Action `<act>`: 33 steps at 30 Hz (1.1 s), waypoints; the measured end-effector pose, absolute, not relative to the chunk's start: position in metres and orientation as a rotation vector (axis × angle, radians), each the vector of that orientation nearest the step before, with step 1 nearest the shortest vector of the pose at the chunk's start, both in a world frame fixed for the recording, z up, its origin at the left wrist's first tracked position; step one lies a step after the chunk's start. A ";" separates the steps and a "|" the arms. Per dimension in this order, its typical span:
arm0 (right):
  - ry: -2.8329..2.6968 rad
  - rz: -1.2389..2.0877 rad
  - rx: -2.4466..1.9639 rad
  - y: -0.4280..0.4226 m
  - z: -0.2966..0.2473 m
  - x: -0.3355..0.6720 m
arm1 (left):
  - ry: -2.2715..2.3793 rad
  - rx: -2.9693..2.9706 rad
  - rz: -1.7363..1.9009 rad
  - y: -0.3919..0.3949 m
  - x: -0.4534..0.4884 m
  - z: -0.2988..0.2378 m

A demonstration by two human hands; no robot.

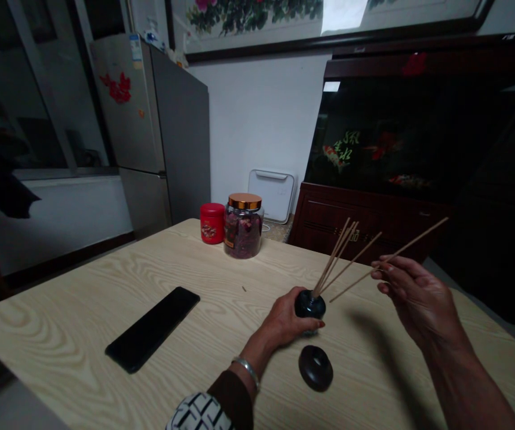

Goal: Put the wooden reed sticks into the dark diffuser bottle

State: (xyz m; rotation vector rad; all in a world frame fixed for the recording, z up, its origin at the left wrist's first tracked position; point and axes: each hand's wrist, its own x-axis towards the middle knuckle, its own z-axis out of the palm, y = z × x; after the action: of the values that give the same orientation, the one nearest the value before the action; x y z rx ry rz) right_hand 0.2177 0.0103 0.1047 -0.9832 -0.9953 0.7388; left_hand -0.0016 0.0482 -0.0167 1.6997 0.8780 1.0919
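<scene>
My left hand is wrapped round a small dark glass diffuser bottle that stands on the table. Several thin reed sticks lean out of its neck, fanning up and to the right. Pinched between the thumb and fingers of my right hand is one more reed stick, held slantwise. Its lower end is close to the right side of the bottle, apart from the other sticks. Just in front of the bottle lies a dark round ring-shaped lid with a hole in the middle.
A long black flat case lies on the wood-grain table at left. Toward the back edge stand a red canister and a clear jar of dried flowers with a copper lid. A tiny stick piece lies mid-table. Behind are a fridge and a fish tank.
</scene>
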 end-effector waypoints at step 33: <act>-1.681 0.506 -1.340 0.019 0.059 0.166 | 0.886 1.728 1.090 0.049 -0.002 -0.017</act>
State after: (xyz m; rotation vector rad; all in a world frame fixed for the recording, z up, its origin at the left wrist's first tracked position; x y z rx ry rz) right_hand 0.1659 0.0193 0.0592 -1.3397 -1.6807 0.5055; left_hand -0.0016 0.0488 -0.0169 1.7278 0.8859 1.0896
